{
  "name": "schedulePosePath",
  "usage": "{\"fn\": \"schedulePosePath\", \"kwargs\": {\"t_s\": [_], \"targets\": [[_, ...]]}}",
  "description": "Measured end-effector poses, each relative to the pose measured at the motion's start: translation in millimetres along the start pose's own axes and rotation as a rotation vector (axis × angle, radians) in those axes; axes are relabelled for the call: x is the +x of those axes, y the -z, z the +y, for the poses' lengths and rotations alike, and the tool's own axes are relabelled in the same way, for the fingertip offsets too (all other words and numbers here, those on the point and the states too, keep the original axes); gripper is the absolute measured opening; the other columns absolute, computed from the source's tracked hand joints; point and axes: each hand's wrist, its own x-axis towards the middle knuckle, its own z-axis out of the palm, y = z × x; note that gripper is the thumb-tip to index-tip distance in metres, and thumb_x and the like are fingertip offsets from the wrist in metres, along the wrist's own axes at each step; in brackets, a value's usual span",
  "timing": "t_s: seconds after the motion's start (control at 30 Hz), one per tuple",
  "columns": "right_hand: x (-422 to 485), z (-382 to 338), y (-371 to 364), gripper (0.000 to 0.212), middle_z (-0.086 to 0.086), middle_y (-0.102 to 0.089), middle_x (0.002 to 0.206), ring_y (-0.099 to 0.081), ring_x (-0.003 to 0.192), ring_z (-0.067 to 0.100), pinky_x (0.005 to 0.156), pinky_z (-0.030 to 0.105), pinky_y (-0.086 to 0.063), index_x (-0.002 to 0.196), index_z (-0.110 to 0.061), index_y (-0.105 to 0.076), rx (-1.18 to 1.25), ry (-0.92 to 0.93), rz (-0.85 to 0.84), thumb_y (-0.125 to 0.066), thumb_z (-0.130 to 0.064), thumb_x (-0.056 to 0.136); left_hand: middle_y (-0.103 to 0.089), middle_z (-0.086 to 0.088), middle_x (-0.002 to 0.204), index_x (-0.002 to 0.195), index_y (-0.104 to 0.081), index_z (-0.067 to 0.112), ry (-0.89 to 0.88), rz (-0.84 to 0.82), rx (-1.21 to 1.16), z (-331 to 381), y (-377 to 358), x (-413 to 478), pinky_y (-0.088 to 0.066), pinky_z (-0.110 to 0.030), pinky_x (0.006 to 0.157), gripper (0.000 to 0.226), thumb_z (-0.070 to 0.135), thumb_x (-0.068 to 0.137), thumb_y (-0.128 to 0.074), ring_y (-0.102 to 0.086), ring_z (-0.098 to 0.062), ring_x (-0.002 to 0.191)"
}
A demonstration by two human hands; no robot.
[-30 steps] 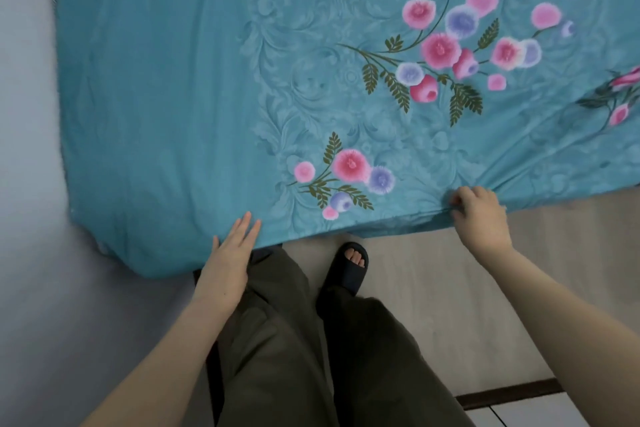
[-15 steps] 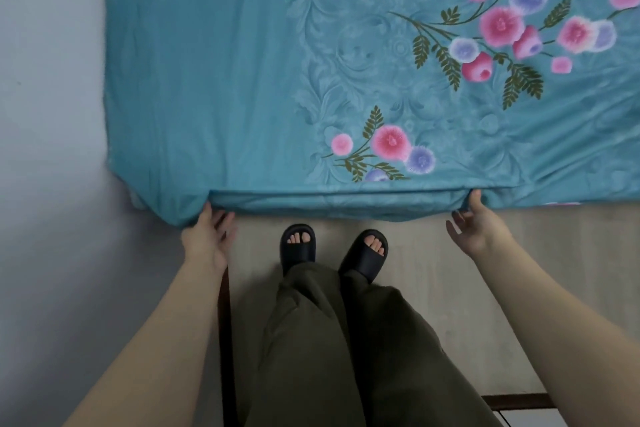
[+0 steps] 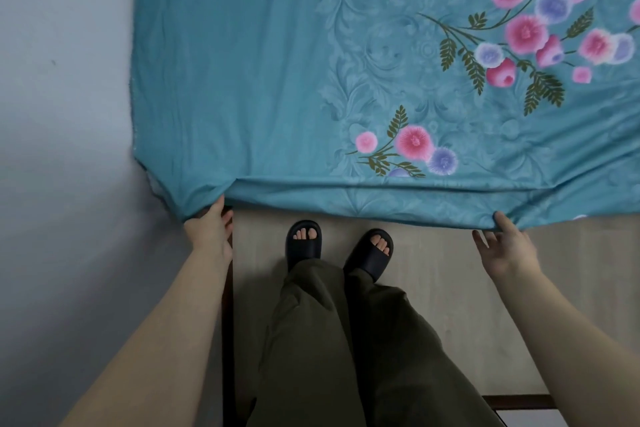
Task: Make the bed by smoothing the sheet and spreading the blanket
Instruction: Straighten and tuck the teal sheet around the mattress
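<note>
A teal sheet printed with pink and purple flowers lies flat over the bed, and its near edge hangs down in a fold. My left hand is at the sheet's hanging left corner, thumb against the fabric and fingers loosely bent beside it. My right hand is turned palm up under the hanging edge further right. Its fingers are spread and one fingertip touches the hem. No blanket is in view.
A grey wall runs close along the left side of the bed. I stand on a light floor in black slippers right at the bed's edge. A dark wooden strip crosses the floor at lower right.
Both hands have come down from the top of the bed to the hanging edge. The right hand has let go of the gathered sheet and opened. The left has gone to the corner.
</note>
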Motion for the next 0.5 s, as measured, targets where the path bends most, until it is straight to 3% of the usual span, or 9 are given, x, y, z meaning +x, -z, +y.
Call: {"fn": "schedulePosePath", "kwargs": {"t_s": [0.1, 0.17, 0.27, 0.37, 0.43, 0.5], "targets": [[-6, -3, -7, 0.04, 0.008, -0.06, 0.129, -0.064, 0.106, 0.019, 0.09, 0.032, -0.052, 0.132, -0.01, -0.05, 0.02, -0.025, 0.031, -0.058, -0.007, 0.093, -0.05, 0.001, 0.134, 0.129, -0.027, 0.023, -0.061, 0.044, -0.065, 12, 6, 4, -0.047, -0.036, 0.101, 0.08, 0.012, 0.073, -0.082, -0.058, -0.019, 0.115], [-6, -6, -11, 0.034, 0.007, -0.062, 0.124, -0.065, 0.093, 0.016, 0.085, 0.03, -0.052, 0.124, -0.011, -0.053, -0.018, -0.05, 0.072, -0.062, -0.009, 0.091, -0.046, 0.001, 0.139, 0.134, -0.029, 0.02, -0.153, 0.043, -0.016, 18, 13, 10, -0.045, -0.038, 0.105, 0.091, 0.008, 0.065, -0.086, -0.053, -0.017, 0.122], [-6, -9, -17, 0.039, 0.008, -0.061, 0.123, -0.062, 0.082, 0.015, 0.085, 0.031, -0.051, 0.121, -0.012, -0.05, -0.182, -0.046, 0.173, -0.068, -0.01, 0.086, -0.057, 0.002, 0.128, 0.128, -0.049, 0.014, -0.253, -0.023, 0.094, 24, 24, 19, -0.051, -0.021, 0.087, 0.076, 0.006, 0.063, -0.087, -0.059, -0.012, 0.112], [-12, -6, -27, 0.069, 0.014, -0.042, 0.137, -0.055, 0.105, 0.028, 0.097, 0.04, -0.047, 0.132, -0.012, -0.037, -0.641, 0.291, 0.415, -0.076, -0.013, 0.075, -0.064, 0.001, 0.114, 0.114, -0.058, 0.013, -0.277, -0.107, 0.173, 28, 35, 26, -0.048, -0.01, 0.068, 0.054, 0.007, 0.067, -0.084, -0.062, -0.003, 0.09], [-19, -3, -37, 0.074, 0.014, -0.031, 0.139, -0.05, 0.106, 0.027, 0.093, 0.039, -0.043, 0.133, -0.021, -0.033, -0.887, 0.636, 0.303, -0.074, -0.009, 0.072, -0.065, 0.0, 0.11, 0.113, -0.057, 0.014, -0.27, -0.125, 0.233, 29, 44, 31, -0.048, -0.015, 0.072, 0.053, 0.01, 0.068, -0.085, -0.062, -0.006, 0.089], [-23, -1, -48, 0.065, 0.013, -0.029, 0.133, -0.046, 0.1, 0.024, 0.09, 0.036, -0.041, 0.128, -0.027, -0.04, -1.095, 0.836, 0.06, -0.071, -0.008, 0.074, -0.065, -0.001, 0.109, 0.117, -0.058, 0.009, -0.259, -0.133, 0.315, 29, 54, 36, -0.048, -0.021, 0.075, 0.057, 0.01, 0.067, -0.085, -0.062, -0.013, 0.093]]}}
